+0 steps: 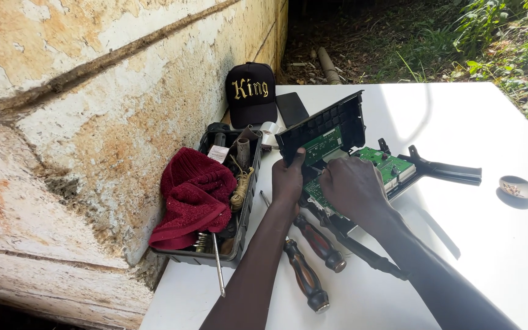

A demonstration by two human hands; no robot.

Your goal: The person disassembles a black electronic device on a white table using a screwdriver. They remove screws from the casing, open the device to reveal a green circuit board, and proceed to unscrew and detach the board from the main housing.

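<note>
A black plastic cover with a green circuit board on its inner face stands tilted up on the white table. My left hand grips its lower left edge. My right hand rests on the green circuit board of the opened device lying flat beside it, fingers curled onto the board. Whether that hand pinches anything is hidden. A black plastic frame sticks out to the right of the device.
Two dark wooden-handled screwdrivers lie under my forearms. A black tool tray with a maroon cloth sits by the peeling wall. A black cap, a dark phone and a small dish are also on the table.
</note>
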